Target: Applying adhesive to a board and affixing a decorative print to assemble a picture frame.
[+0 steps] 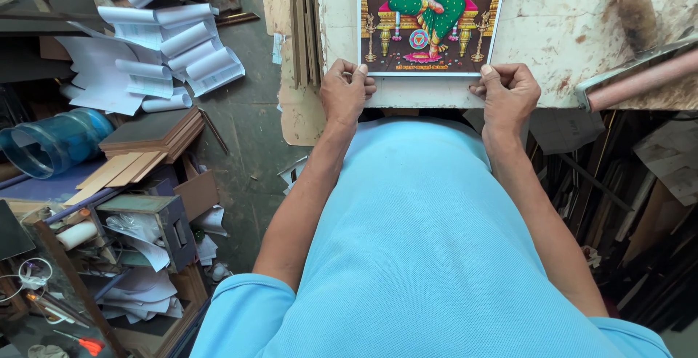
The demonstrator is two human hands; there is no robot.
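1. Print (430,20): a colourful picture of a seated many-armed figure in green, lying flat on the table (567,31). Its near short edge runs parallel to the table's front edge; its long axis points away from the person, and its top is cut off by the frame. The figure's feet face the person.
2. Left hand (345,95): at the print's near left corner, thumb on top, fingers curled under the edge. The grip is narrow, pinching the print.
3. Right hand (507,95): at the near right corner, thumb pressing on top, fingers curled below. The same narrow pinch on the print.
4. Table: white, stained and scuffed. A pinkish bar (640,82) lies at its right end, well apart from the print.
5. Containers: a blue barrel (54,140) lies on its side on the left, mouth toward the camera; I cannot tell what is inside. Near it, below, a small open box (149,231) holds crumpled paper.
6. Paper rolls (182,45) and loose sheets are heaped at upper left; flat boards (153,133) are stacked beside the barrel.
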